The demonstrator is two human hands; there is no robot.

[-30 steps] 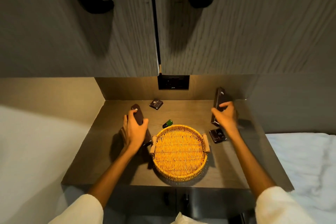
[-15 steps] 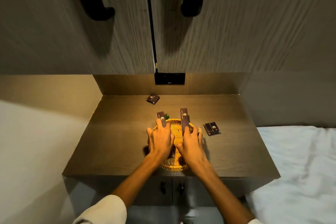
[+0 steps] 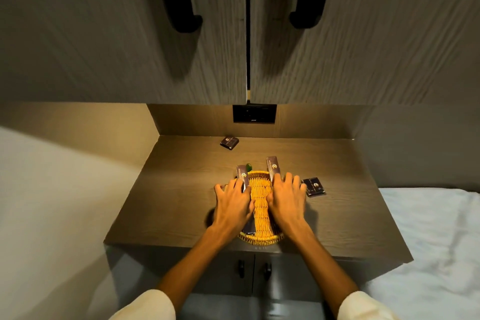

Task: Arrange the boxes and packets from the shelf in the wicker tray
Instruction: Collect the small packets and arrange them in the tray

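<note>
Hands (image 3: 233, 205) apart; tray (image 3: 261, 238) middle perhaps free.

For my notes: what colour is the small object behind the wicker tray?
Green; the small object shows in the head view, just behind the wicker tray.

Head view, forward-down over shelf (image 3: 181, 189)

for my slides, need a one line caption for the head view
Left hand and right hand lay two long dark boxes in a wicker tray.
</note>
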